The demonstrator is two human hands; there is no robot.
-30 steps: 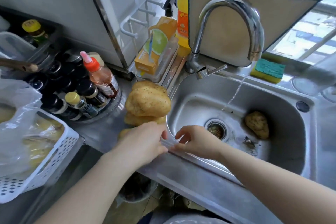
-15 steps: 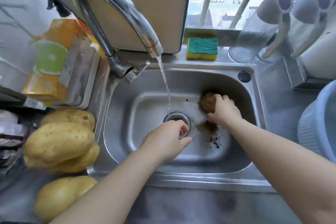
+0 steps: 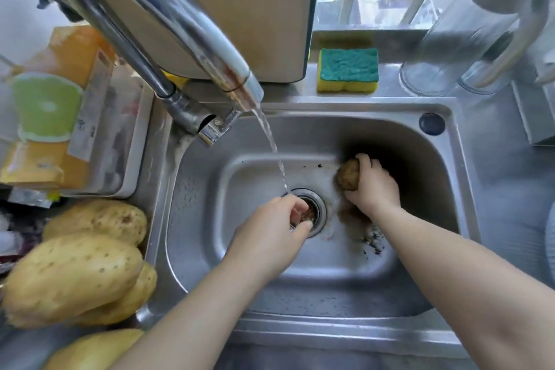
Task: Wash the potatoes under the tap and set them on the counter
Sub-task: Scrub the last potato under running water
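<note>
A dirty brown potato (image 3: 348, 175) lies against the sink floor on the right, and my right hand (image 3: 372, 186) grips it from above. My left hand (image 3: 274, 228) hovers over the drain (image 3: 316, 213) with curled fingers and nothing in it. Water runs from the steel tap (image 3: 192, 39) and lands just beside my left hand. Several washed yellow potatoes (image 3: 72, 276) are piled on the counter left of the steel sink (image 3: 330, 330).
A green and yellow sponge (image 3: 347, 70) sits on the ledge behind the sink. A cutting board (image 3: 255, 9) leans behind the tap. An orange carton in a tray (image 3: 60, 105) stands at the left. Clear glassware (image 3: 459, 48) stands at the back right. Dirt specks lie near the drain.
The view has moved closer over the sink. My right hand has closed more fully over the dirty potato. My left hand stays over the drain.
</note>
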